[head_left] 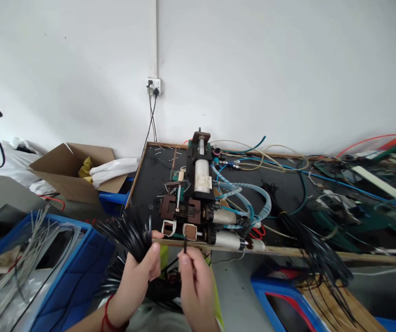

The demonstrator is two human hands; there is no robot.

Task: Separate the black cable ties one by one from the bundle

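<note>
My left hand (pixel 137 276) is closed around a thick bundle of black cables (pixel 128 235), whose ends fan out up and to the left. Thumb and fingers of my right hand (pixel 196 288) pinch one black cable (pixel 185 245), its end pointing up at the front of a pneumatic machine (pixel 180 210). That cable's tip is close to a white-edged brown block (pixel 190 231); whether they touch I cannot tell. A second such block (pixel 168 228) sits just above my left fingertips. More black cable hangs below, between my wrists.
Another bundle of black cables (pixel 298 230) lies over the bench edge on the right. Blue air hoses (pixel 249 198) curve off the machine. A blue crate (pixel 76 258) with pale wires stands at left, an open cardboard box (pixel 62 170) behind it. A blue bin (pixel 270 295) is lower right.
</note>
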